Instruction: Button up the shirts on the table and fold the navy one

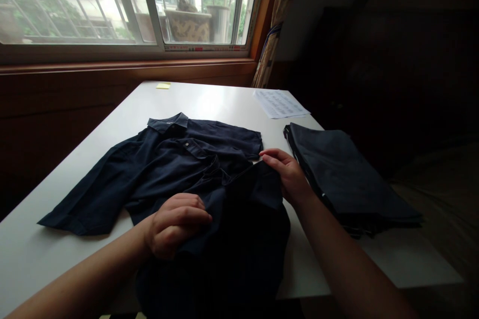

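A dark navy short-sleeved shirt (168, 164) lies spread on the white table (220, 99), collar toward the window, its lower part folded up and hanging over the near edge. My left hand (174, 224) is curled closed on the folded fabric near the shirt's middle. My right hand (286, 172) grips the right edge of the same fold, fingers bent over the cloth. One sleeve stretches out to the left, the other lies at the upper right.
A stack of folded dark garments (348, 179) sits at the table's right edge. A printed paper sheet (279, 103) lies at the far right and a yellow sticky note (163, 85) at the far edge. A window and a wooden sill run behind.
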`<action>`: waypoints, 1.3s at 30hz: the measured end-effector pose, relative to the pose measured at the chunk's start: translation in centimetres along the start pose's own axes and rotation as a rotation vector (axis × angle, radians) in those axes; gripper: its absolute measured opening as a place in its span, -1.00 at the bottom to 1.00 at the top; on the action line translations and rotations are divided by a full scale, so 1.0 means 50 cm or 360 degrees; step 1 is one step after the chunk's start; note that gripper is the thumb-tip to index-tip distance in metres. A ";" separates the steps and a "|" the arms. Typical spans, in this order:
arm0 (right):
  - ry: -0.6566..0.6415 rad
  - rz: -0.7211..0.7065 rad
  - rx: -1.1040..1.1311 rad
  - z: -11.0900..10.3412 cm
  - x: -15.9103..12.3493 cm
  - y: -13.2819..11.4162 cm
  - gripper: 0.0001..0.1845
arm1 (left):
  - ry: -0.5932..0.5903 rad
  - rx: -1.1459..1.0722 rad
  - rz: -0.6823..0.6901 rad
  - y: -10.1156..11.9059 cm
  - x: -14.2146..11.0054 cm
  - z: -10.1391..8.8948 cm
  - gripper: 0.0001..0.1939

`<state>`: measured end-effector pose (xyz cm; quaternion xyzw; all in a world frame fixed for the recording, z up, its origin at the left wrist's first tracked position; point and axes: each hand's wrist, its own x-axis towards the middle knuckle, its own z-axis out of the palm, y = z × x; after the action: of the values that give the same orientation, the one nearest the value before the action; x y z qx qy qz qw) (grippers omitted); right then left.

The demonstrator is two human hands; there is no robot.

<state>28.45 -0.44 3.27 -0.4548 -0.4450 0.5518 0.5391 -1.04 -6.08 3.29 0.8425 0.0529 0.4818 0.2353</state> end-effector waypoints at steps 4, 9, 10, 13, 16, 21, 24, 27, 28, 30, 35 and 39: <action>-0.0008 0.0013 0.0001 0.003 -0.002 -0.004 -0.73 | 0.0325 0.0068 0.0025 -0.005 -0.023 0.002 -0.86; 0.0001 0.0029 0.0038 0.004 -0.004 -0.006 -0.72 | 0.0480 -0.0059 -0.0080 -0.009 -0.031 0.000 -0.79; 0.0003 0.0024 0.0044 0.004 -0.004 -0.006 -0.72 | 0.0509 -0.0052 -0.0107 -0.009 -0.030 0.001 -0.79; 0.0015 0.0021 0.0028 0.004 -0.004 -0.006 -0.71 | 0.0571 -0.0039 -0.0169 -0.008 -0.024 0.004 -0.80; 0.0022 0.0021 0.0008 0.005 -0.006 -0.008 -0.71 | 0.0620 -0.0065 -0.0272 -0.005 -0.025 0.008 -0.80; 0.0023 0.0024 0.0006 0.005 -0.010 -0.015 -0.72 | 0.0572 0.0015 -0.0257 -0.002 -0.034 0.009 -0.78; -0.0055 0.0027 0.0031 0.002 -0.017 -0.017 -0.77 | 0.0309 0.0133 -0.0070 -0.004 -0.027 0.009 -0.79; -0.0245 0.0006 0.0033 -0.005 -0.024 -0.017 -0.83 | 0.0082 0.0220 0.0037 -0.007 -0.011 0.008 -0.75; -0.0358 0.0000 0.0012 -0.007 -0.026 -0.018 -0.83 | 0.0038 0.0244 0.0047 -0.008 -0.005 0.007 -0.74; -0.0699 0.0031 -0.0081 -0.012 -0.030 -0.020 -0.80 | -0.0016 0.0284 0.0077 -0.009 0.005 0.004 -0.69; -0.1705 0.0548 -0.0275 -0.010 -0.037 -0.028 -0.58 | 0.0049 0.0367 0.0003 -0.014 0.010 0.000 -0.67; -0.1238 0.0351 -0.0351 0.000 -0.025 -0.007 -0.61 | 0.0095 0.0472 -0.0302 -0.034 0.003 0.009 -0.72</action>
<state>28.51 -1.68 3.65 -0.3125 -0.6205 0.6859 0.2166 -0.36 -4.70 2.47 0.8445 0.2096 0.4690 0.1513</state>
